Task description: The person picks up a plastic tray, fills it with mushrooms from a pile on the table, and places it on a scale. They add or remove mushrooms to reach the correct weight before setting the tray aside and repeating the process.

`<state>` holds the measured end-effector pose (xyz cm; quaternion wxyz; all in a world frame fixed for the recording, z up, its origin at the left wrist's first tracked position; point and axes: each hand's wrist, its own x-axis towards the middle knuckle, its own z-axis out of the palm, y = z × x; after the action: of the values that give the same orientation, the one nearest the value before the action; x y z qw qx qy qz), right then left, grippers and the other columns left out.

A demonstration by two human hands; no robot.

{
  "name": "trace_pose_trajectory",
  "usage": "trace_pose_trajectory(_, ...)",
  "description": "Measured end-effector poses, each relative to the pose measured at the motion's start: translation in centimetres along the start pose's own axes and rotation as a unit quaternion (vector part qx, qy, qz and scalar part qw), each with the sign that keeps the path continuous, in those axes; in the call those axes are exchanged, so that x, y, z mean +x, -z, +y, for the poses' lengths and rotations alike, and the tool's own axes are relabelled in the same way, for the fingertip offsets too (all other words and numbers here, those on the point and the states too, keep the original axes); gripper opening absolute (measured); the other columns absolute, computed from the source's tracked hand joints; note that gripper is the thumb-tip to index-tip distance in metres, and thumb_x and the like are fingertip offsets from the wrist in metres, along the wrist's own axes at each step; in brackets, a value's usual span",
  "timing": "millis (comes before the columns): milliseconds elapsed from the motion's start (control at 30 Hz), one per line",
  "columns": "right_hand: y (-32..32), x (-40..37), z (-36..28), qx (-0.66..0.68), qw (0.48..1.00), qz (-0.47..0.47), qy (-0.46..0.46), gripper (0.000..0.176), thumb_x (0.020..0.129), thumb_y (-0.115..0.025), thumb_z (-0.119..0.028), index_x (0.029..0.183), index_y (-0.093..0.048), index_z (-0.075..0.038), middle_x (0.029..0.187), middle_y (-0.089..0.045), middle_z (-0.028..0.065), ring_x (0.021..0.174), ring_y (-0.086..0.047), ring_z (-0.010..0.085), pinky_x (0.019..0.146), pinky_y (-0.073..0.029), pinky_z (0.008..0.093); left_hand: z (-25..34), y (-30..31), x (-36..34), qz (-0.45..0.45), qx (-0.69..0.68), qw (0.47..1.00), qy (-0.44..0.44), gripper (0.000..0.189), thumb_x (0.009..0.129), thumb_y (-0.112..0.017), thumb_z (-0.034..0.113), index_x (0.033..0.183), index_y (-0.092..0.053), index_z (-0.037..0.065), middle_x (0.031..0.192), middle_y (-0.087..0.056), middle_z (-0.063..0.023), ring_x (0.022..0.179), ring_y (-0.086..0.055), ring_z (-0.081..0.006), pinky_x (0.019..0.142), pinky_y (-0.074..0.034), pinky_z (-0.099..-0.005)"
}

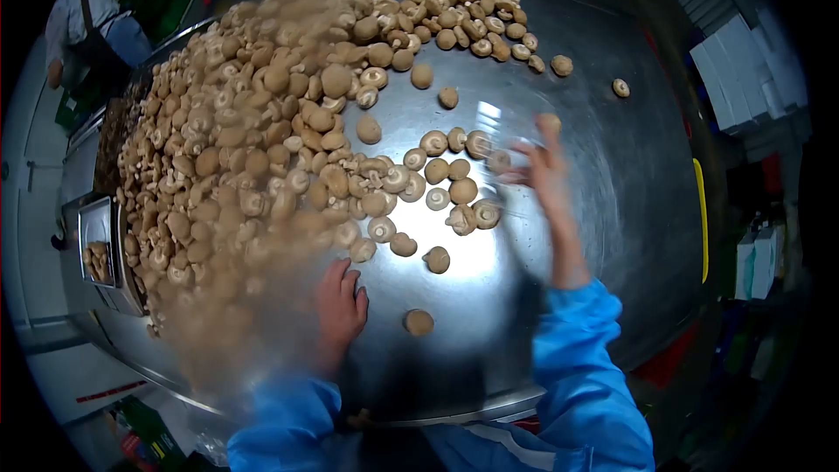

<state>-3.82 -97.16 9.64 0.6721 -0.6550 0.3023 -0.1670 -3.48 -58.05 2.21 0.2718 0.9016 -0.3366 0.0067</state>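
My left hand (pixel 341 310) rests low on the metal table at the near edge of the mushroom pile (pixel 262 96), fingers slightly apart with nothing visible in them. Blurred by motion, my right hand (pixel 544 173) is over the table right of a loose group of mushrooms, its fingers spread. One brown mushroom (pixel 499 161) lies by its fingertips, partly smeared. Between the hands are single mushrooms, one cap up (pixel 419 322) and another (pixel 436 260) on its side. A haze over the lens blurs the lower left of the pile.
The steel table (pixel 629 210) has a raised rim. A metal tray (pixel 96 240) holding some mushrooms stands at the left, on a scale-like device. Another person (pixel 92 26) stands at the upper left. White boxes (pixel 730 74) and a yellow strip (pixel 701 218) are at the right.
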Motion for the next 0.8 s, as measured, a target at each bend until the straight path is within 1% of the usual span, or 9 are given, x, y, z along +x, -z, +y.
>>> trace_pose_trajectory(33, 3.9, -0.9, 0.2, -0.100, 0.993, 0.042, -0.041, 0.054, 0.098, -0.041, -0.009, 0.149, -0.026, -0.016, 0.108, -0.063, 0.0177, 0.071, -0.070, 0.0240, 0.058, -0.060, 0.0320, -0.1, -0.1, 0.0, 0.000, -0.004, 1.000, 0.004, 0.033, 0.079, -0.061, 0.008, 0.110, -0.052, 0.005, 0.129, -0.049, -0.0170, 0.124, -0.044, -0.0391, 0.100, -0.034, -0.0488)
trace_pose_trajectory(167, 9.5, -2.7, 4.7, -0.054, 0.985, 0.077, -0.148, 0.059, 0.095, -0.039, -0.002, 0.149, -0.023, -0.019, 0.102, -0.064, 0.0199, 0.064, -0.069, 0.0266, 0.050, -0.060, 0.0358, 0.0, 0.0, 0.0, -0.010, 0.001, 1.000, 0.010, 0.034, 0.078, -0.061, 0.008, 0.110, -0.051, 0.005, 0.129, -0.048, -0.0164, 0.126, -0.042, -0.0376, 0.101, -0.033, -0.0489)
trace_pose_trajectory(300, -1.3, -1.5, 6.0, -0.012, 0.988, -0.036, -0.147, 0.057, 0.094, -0.039, -0.003, 0.148, -0.026, -0.018, 0.105, -0.064, 0.0198, 0.071, -0.070, 0.0264, 0.059, -0.060, 0.0357, -0.4, -0.1, 0.0, -0.009, 0.012, 1.000, 0.002, 0.035, 0.076, -0.063, 0.011, 0.110, -0.052, 0.005, 0.129, -0.048, -0.0161, 0.126, -0.042, -0.0369, 0.101, -0.033, -0.0493)
trace_pose_trajectory(367, -7.2, 0.5, 8.6, -0.172, 0.978, -0.115, 0.008, 0.053, 0.093, -0.039, -0.004, 0.145, -0.033, -0.016, 0.107, -0.064, 0.0196, 0.079, -0.070, 0.0232, 0.071, -0.058, 0.0338, -1.0, -0.7, -0.3, 0.003, 0.021, 1.000, -0.003, 0.036, 0.076, -0.064, 0.012, 0.109, -0.053, 0.005, 0.129, -0.048, -0.0163, 0.126, -0.042, -0.0367, 0.101, -0.033, -0.0498)
trace_pose_trajectory(433, -14.1, -0.4, 5.1, -0.126, 0.979, -0.155, -0.042, 0.052, 0.093, -0.039, -0.004, 0.144, -0.038, -0.013, 0.118, -0.061, 0.0211, 0.100, -0.067, 0.0258, 0.089, -0.051, 0.0326, -1.3, -1.2, -0.7, 0.003, 0.041, 0.999, 0.000, 0.037, 0.078, -0.064, 0.017, 0.112, -0.055, 0.006, 0.129, -0.049, -0.0154, 0.126, -0.043, -0.0347, 0.101, -0.034, -0.0496)
trace_pose_trajectory(533, -23.0, 0.5, 9.1, -0.127, 0.961, -0.158, 0.187, 0.057, 0.090, -0.042, 0.002, 0.145, -0.036, -0.010, 0.128, -0.057, 0.0168, 0.120, -0.053, 0.0238, 0.101, -0.040, 0.0328, -1.8, -1.8, -1.3, -0.015, 0.060, 0.998, 0.007, 0.039, 0.079, -0.063, 0.022, 0.115, -0.056, 0.007, 0.129, -0.049, -0.0150, 0.126, -0.043, -0.0330, 0.102, -0.034, -0.0489)
trace_pose_trajectory(567, -25.1, 0.1, 9.3, -0.093, 0.960, -0.222, 0.146, 0.062, 0.086, -0.043, 0.006, 0.146, -0.036, -0.010, 0.138, -0.049, 0.0189, 0.131, -0.043, 0.0236, 0.108, -0.033, 0.0325, -2.0, -1.9, -1.4, -0.024, 0.065, 0.998, 0.009, 0.041, 0.079, -0.063, 0.024, 0.115, -0.056, 0.007, 0.128, -0.049, -0.0150, 0.126, -0.043, -0.0326, 0.102, -0.033, -0.0485)
trace_pose_trajectory(633, -29.5, -2.2, 7.0, -0.155, 0.964, -0.188, 0.103, 0.068, 0.083, -0.043, 0.009, 0.147, -0.034, -0.011, 0.132, -0.054, 0.0201, 0.125, -0.049, 0.0241, 0.105, -0.035, 0.0318, -1.8, -1.6, -1.2, -0.024, 0.053, 0.998, 0.018, 0.043, 0.077, -0.063, 0.023, 0.116, -0.055, 0.008, 0.127, -0.050, -0.0145, 0.126, -0.043, -0.0326, 0.102, -0.033, -0.0490)
trace_pose_trajectory(800, -32.8, -6.3, 1.3, -0.112, 0.969, -0.207, 0.073, 0.069, 0.083, -0.042, 0.010, 0.148, -0.032, -0.012, 0.121, -0.061, 0.0221, 0.102, -0.064, 0.0237, 0.089, -0.047, 0.0317, -1.3, -0.8, -1.1, -0.036, -0.001, 0.998, 0.049, 0.042, 0.081, -0.060, 0.021, 0.120, -0.054, 0.007, 0.130, -0.048, -0.0153, 0.130, -0.039, -0.0337, 0.104, -0.032, -0.0502)
